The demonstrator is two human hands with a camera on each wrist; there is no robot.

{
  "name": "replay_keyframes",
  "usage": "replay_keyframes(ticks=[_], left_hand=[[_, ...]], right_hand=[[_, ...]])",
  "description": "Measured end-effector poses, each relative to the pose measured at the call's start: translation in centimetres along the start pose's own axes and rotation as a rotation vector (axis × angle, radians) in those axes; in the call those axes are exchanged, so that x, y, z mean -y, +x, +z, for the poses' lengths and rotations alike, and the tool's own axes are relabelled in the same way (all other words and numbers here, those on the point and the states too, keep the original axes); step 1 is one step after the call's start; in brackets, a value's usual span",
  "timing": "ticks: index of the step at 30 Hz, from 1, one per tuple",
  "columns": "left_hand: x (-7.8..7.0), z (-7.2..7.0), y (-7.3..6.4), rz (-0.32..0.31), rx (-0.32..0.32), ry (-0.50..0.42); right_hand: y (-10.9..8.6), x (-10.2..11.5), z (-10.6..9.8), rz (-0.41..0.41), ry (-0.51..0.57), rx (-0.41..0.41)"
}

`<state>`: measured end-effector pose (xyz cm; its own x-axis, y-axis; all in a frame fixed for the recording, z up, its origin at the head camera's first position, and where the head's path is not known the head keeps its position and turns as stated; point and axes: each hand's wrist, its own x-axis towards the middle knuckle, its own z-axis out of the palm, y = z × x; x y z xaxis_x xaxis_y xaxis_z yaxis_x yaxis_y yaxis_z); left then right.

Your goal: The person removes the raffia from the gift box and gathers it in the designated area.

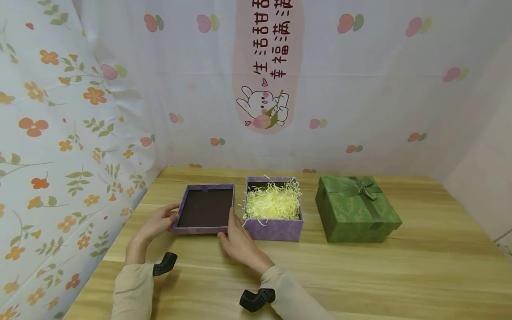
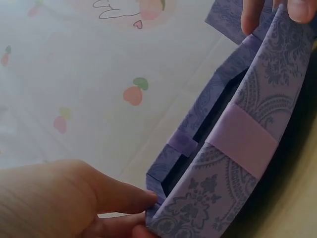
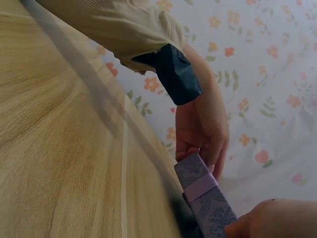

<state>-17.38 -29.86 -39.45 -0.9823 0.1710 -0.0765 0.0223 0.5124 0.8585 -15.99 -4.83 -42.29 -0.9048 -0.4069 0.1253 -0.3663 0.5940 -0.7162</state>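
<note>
A shallow purple patterned box lid (image 1: 206, 209) lies inside up between my hands, its dark inner face showing. My left hand (image 1: 156, 226) grips its left side; in the left wrist view the thumb (image 2: 131, 197) presses the corner. At the right side my right hand (image 1: 241, 243) holds the wall, thumb at the near edge. A pale lilac ribbon (image 2: 242, 140) crosses the lid's near wall. Just right of it stands the open purple box (image 1: 274, 230), filled with pale yellow shredded paper (image 1: 274, 202). In the right wrist view both hands meet the lid (image 3: 210, 206) at opposite ends.
On the right of the wooden table (image 1: 360, 275) sits a closed green gift box (image 1: 358, 206) topped by a green bow. A printed cloth (image 1: 192, 98) hangs behind the table, and a floral one hangs on the left. Black devices (image 1: 257, 299) are worn at both wrists.
</note>
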Motion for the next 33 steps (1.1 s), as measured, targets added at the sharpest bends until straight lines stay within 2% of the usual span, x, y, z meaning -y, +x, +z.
replay_keyframes(ticks=[5, 12, 16, 19, 22, 25, 29, 31, 33], left_hand=[[0.4, 0.2, 0.3, -0.017, -0.010, -0.032], [0.6, 0.7, 0.5, -0.032, -0.065, 0.029], [0.6, 0.7, 0.4, -0.051, -0.056, 0.012], [0.5, 0.7, 0.3, -0.055, -0.045, 0.010], [0.5, 0.7, 0.4, -0.040, -0.048, 0.035], [0.5, 0.8, 0.5, -0.039, -0.050, 0.059], [0.4, 0.9, 0.4, -0.040, -0.048, 0.084], [0.2, 0.7, 0.2, -0.033, -0.059, 0.104], [-0.2, 0.5, -0.1, -0.025, -0.079, 0.145]], right_hand=[[0.0, -0.1, 0.3, 0.022, 0.025, 0.002], [0.1, -0.4, 0.5, 0.028, -0.007, 0.013], [-0.5, -0.3, 0.2, 0.018, 0.015, 0.073], [-1.5, 0.3, -0.8, 0.003, 0.019, 0.172], [-2.9, 1.2, -2.8, -0.043, -0.027, 0.280], [-4.3, 1.7, -5.6, -0.130, -0.068, 0.391], [-6.4, 0.9, -10.0, -0.260, -0.008, 0.552], [-7.3, 0.0, -12.4, -0.283, 0.037, 0.585], [-8.1, -1.1, -14.9, -0.267, 0.065, 0.547]])
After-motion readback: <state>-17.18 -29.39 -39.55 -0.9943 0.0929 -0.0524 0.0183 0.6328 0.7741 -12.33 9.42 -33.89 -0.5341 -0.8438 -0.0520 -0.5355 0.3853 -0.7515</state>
